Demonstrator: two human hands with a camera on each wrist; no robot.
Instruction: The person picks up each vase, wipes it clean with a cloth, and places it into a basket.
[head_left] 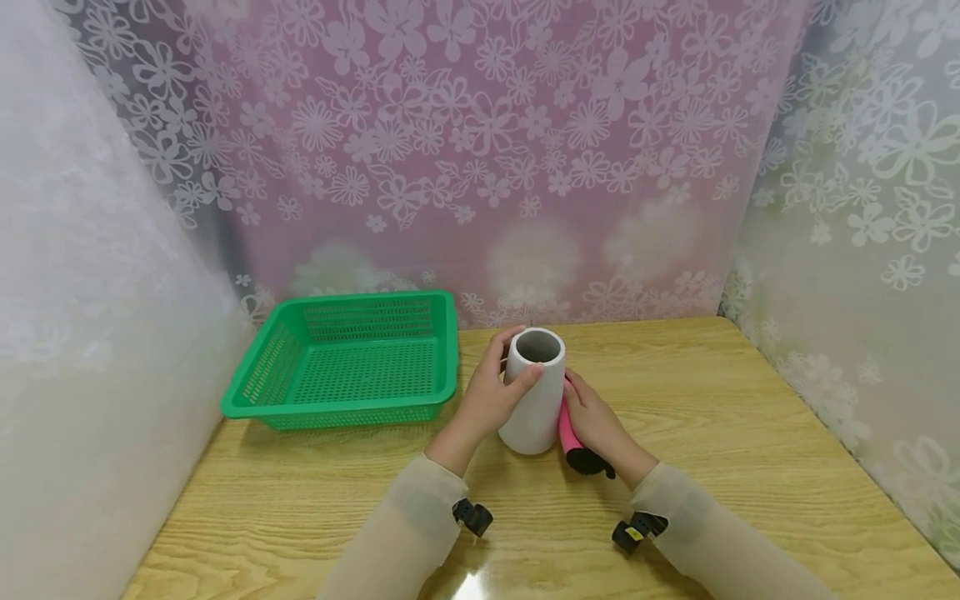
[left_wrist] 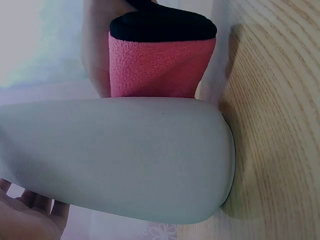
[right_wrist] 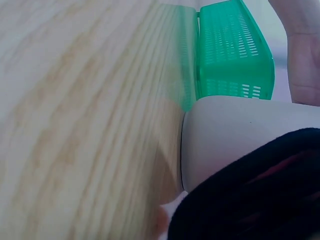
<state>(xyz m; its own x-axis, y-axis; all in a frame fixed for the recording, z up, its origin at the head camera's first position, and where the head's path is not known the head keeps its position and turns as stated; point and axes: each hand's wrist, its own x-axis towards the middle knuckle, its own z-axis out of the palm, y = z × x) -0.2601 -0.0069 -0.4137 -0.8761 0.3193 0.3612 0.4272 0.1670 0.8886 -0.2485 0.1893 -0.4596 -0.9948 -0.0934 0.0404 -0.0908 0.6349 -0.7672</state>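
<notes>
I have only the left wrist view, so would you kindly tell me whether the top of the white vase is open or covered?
Observer: In the head view, the top of the white vase is open, with its hollow inside showing.
Operator: Thank you; is there anything near the vase and the pink-and-black item that my view misses?
Observer: Yes, a green basket stands on the table, to the vase's left from the person's side.
Operator: And where does the left hand have its thumb?
Observer: The thumb lies against the near side of the vase, just below the rim.
</notes>
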